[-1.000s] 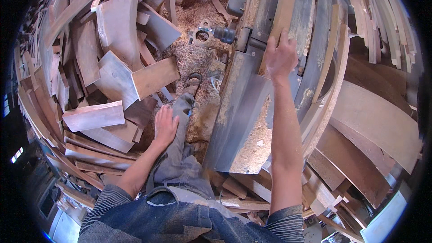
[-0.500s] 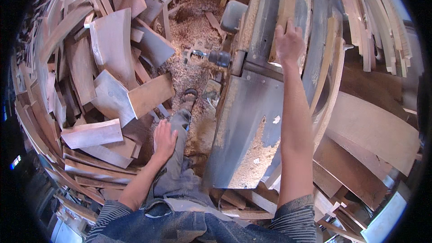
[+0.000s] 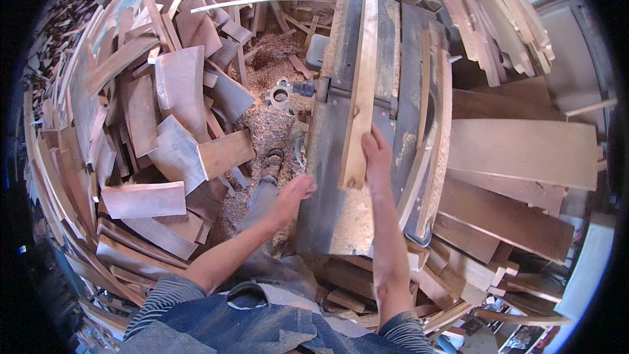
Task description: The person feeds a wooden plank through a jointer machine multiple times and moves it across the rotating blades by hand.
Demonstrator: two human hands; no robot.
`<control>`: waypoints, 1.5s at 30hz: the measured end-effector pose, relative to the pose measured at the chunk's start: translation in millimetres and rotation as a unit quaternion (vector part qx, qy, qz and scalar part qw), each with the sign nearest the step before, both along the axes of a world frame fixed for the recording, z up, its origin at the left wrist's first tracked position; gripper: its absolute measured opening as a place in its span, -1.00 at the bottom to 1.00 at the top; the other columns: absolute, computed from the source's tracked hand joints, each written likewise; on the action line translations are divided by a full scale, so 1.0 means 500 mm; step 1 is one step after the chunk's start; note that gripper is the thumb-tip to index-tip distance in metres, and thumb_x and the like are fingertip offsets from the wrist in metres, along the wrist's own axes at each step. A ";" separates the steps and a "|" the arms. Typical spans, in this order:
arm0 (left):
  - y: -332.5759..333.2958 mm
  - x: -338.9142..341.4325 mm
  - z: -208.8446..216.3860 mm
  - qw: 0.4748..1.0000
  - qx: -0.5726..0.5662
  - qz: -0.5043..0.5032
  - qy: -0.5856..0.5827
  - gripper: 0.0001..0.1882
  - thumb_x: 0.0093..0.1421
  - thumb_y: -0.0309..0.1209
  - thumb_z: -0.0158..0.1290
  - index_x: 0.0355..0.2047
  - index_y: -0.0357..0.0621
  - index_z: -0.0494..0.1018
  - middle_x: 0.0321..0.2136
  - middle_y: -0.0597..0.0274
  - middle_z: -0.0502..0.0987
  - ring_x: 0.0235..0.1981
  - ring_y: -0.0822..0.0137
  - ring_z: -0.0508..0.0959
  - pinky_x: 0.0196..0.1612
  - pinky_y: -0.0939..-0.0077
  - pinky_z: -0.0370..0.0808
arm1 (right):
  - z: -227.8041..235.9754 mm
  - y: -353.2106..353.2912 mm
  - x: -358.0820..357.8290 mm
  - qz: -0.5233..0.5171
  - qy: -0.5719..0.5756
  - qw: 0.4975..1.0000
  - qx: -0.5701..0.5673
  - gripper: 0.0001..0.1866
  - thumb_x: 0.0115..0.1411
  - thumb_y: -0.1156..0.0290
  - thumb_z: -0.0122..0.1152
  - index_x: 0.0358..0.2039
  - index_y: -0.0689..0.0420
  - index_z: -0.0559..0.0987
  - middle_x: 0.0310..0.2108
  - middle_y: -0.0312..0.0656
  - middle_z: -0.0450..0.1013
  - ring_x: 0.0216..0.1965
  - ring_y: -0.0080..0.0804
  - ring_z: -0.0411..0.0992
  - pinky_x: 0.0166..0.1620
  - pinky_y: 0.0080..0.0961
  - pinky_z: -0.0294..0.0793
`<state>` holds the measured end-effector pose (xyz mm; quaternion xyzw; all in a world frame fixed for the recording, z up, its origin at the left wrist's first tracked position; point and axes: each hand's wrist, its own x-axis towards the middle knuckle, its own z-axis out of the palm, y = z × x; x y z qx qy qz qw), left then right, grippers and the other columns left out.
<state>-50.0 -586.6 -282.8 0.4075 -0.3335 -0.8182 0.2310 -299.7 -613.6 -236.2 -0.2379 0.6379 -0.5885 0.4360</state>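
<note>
A long, pale wooden board (image 3: 358, 124) lies lengthwise along the metal bed of a jointer (image 3: 321, 203), its near end toward me. My right hand (image 3: 378, 160) grips the board's right edge close to that end; some of its fingers are hidden. At the machine's left edge, my left hand (image 3: 293, 198) is slightly blurred, its fingers stretched toward the board with nothing in them. A gap separates that hand from the board. Wood shavings (image 3: 354, 223) cover part of the near bed, beneath and in front of the board's end.
Scrap boards (image 3: 180, 82) are heaped on the left. More wide boards (image 3: 524, 151) are stacked to the right, with long planks (image 3: 472, 19) behind them. A dark chuck-like fitting (image 3: 303, 88) juts from the machine's left side above shavings (image 3: 265, 59) on the floor.
My right hand has come nearer and now holds the board's near end, which lies further back toward me. My left hand has risen from my leg to the machine's left edge. The view has shifted.
</note>
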 end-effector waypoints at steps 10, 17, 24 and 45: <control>0.307 -0.056 0.132 0.985 0.141 -0.045 0.092 -0.34 0.35 0.19 -0.02 0.11 -0.15 0.37 -0.10 0.06 0.59 -0.22 0.27 0.62 -0.15 0.33 0.62 | 0.055 0.673 0.261 0.007 -0.276 0.956 0.095 -0.61 0.36 0.32 0.15 0.12 0.25 0.52 -0.16 -0.29 0.55 -0.20 -0.57 0.51 -0.14 -0.57 0.55; 0.336 -0.050 0.126 0.996 0.047 0.023 0.074 -0.60 0.40 -0.03 0.05 -0.11 -0.14 0.39 -0.39 0.24 0.52 -0.44 0.36 0.58 -0.32 0.45 0.61 | -0.080 0.791 0.083 -0.096 0.264 0.943 0.178 -0.67 0.22 0.21 0.34 -0.18 0.23 0.65 -0.40 -0.16 0.55 -0.38 -0.39 0.49 -0.28 -0.37 0.51; 0.326 -0.042 0.176 0.998 0.037 0.018 0.036 -0.59 0.40 -0.05 0.06 -0.09 -0.17 0.39 -0.43 0.22 0.49 -0.40 0.32 0.61 -0.33 0.43 0.61 | -0.103 0.642 -0.037 -0.062 0.466 0.820 0.326 -0.47 0.16 0.00 0.28 -0.13 0.25 0.60 -0.30 0.15 0.58 -0.24 0.21 0.54 -0.13 0.05 0.50; 0.319 -0.043 0.221 0.997 0.078 -0.007 -0.019 -0.47 0.44 0.08 -0.14 -0.09 -0.23 0.38 -0.40 0.01 0.60 -0.46 0.23 0.60 -0.34 0.36 0.59 | -0.140 0.846 -0.123 -0.128 0.566 0.731 0.359 -0.60 0.14 0.06 0.29 -0.40 0.19 0.49 -0.38 0.10 0.55 -0.35 0.14 0.58 -0.29 0.07 0.59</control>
